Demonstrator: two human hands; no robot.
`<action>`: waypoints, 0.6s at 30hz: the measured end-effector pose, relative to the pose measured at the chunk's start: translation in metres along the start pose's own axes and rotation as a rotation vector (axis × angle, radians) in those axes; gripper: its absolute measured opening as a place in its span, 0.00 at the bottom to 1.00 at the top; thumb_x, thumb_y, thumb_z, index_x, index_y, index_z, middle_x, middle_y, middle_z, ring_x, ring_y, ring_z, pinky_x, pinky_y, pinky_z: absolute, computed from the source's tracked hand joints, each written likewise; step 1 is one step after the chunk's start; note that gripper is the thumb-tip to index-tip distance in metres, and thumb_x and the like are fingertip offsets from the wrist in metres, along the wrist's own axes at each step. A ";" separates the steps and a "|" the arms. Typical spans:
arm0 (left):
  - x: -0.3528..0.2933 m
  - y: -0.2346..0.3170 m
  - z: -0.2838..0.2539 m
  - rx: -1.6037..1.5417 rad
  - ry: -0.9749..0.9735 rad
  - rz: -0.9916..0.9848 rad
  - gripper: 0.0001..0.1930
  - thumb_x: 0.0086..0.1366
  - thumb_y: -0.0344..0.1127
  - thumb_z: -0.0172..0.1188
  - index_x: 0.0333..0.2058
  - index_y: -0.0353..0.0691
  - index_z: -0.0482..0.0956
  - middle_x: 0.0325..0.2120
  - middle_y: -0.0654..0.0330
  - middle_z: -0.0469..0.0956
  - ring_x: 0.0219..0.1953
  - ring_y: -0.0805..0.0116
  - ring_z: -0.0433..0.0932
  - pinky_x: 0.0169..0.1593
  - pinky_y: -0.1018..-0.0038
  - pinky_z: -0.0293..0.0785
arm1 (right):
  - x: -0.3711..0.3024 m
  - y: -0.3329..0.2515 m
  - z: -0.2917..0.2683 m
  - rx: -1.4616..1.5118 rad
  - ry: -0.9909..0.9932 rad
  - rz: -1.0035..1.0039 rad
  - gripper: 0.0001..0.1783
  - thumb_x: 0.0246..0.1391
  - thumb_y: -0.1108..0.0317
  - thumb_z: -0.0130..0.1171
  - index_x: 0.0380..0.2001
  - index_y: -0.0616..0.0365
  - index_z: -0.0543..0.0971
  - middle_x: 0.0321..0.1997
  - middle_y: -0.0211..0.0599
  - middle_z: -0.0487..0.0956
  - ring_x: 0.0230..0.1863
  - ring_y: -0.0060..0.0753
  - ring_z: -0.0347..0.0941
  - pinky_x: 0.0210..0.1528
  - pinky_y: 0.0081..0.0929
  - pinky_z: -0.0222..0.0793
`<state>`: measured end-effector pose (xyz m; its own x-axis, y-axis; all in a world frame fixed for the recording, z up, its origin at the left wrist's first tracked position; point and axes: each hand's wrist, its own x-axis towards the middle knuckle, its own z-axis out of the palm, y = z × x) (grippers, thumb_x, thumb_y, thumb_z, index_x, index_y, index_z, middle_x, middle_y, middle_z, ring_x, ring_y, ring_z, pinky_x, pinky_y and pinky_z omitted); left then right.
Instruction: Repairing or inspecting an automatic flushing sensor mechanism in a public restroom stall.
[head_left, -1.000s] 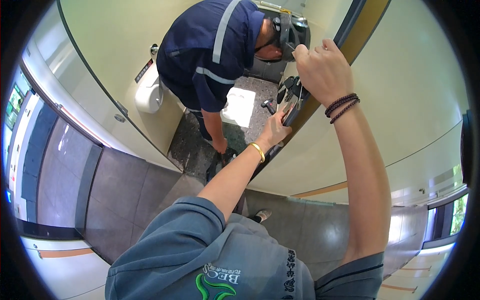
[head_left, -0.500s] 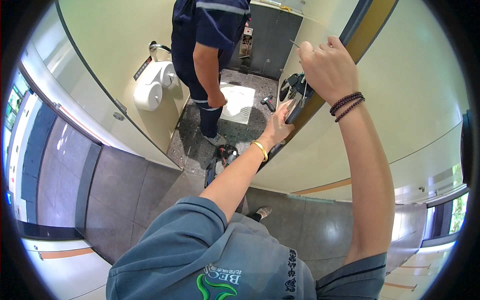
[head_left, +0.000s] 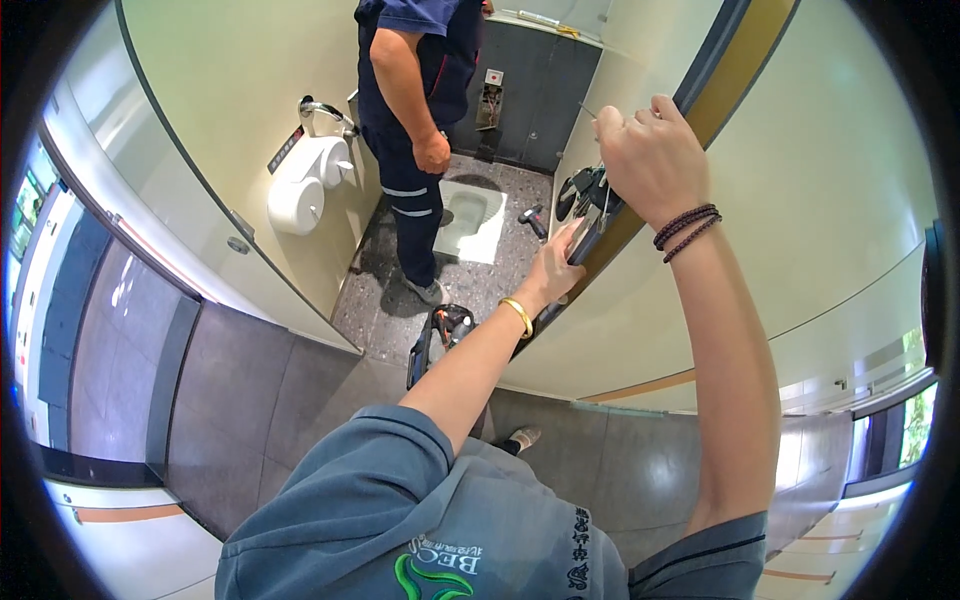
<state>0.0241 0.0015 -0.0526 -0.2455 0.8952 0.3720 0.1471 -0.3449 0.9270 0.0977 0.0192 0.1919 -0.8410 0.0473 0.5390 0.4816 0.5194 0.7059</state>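
Observation:
My right hand (head_left: 655,155) is closed around a thin metal rod (head_left: 588,108), whose short end sticks out past the fingers; its exact kind is unclear. Below that hand, a black and metal door lock (head_left: 590,190) sits on the edge of the stall door (head_left: 725,75). Another slim metal piece runs down from the hand toward the lock. Lower on the same edge, my left hand (head_left: 553,272) grips the lock's lower part, thumb and fingers around it. What lies under those fingers is partly hidden.
A person (head_left: 415,130) in dark blue workwear stands in the stall beside a squat toilet (head_left: 470,220). A power drill (head_left: 534,220) lies on the floor. An open tool bag (head_left: 438,335) sits below my left forearm. White paper dispensers (head_left: 300,195) hang on the left wall.
The person in the stall has straightened and shifted, uncovering more of the toilet. My hands stay at the door edge, the right one a little lower.

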 end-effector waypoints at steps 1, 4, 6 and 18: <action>0.000 0.005 0.000 0.010 -0.032 -0.053 0.40 0.48 0.16 0.62 0.62 0.26 0.58 0.61 0.45 0.65 0.64 0.61 0.64 0.65 0.72 0.60 | -0.001 0.001 0.001 -0.004 -0.003 0.000 0.09 0.49 0.69 0.55 0.16 0.48 0.71 0.13 0.31 0.75 0.21 0.28 0.76 0.37 0.24 0.63; 0.001 -0.010 0.002 -0.038 0.032 -0.011 0.37 0.47 0.20 0.57 0.61 0.35 0.63 0.56 0.51 0.71 0.55 0.63 0.74 0.57 0.74 0.69 | 0.003 0.000 -0.005 -0.011 0.005 -0.022 0.09 0.49 0.70 0.55 0.17 0.48 0.72 0.14 0.30 0.76 0.22 0.28 0.76 0.37 0.24 0.63; 0.001 -0.015 0.004 -0.010 0.052 0.029 0.38 0.47 0.21 0.57 0.61 0.34 0.63 0.55 0.50 0.72 0.53 0.63 0.75 0.56 0.74 0.69 | 0.002 0.000 -0.004 -0.012 -0.011 -0.008 0.12 0.54 0.66 0.54 0.17 0.50 0.70 0.13 0.31 0.75 0.21 0.29 0.75 0.41 0.24 0.65; -0.001 0.011 -0.003 -0.009 -0.029 -0.108 0.40 0.46 0.17 0.62 0.61 0.27 0.60 0.61 0.49 0.65 0.63 0.62 0.65 0.65 0.72 0.59 | 0.000 0.000 -0.002 -0.020 -0.017 0.001 0.16 0.60 0.62 0.53 0.18 0.51 0.69 0.13 0.33 0.75 0.20 0.30 0.73 0.44 0.24 0.67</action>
<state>0.0233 -0.0044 -0.0423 -0.2313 0.9349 0.2690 0.1125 -0.2489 0.9620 0.0977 0.0171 0.1929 -0.8443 0.0623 0.5323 0.4873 0.5025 0.7141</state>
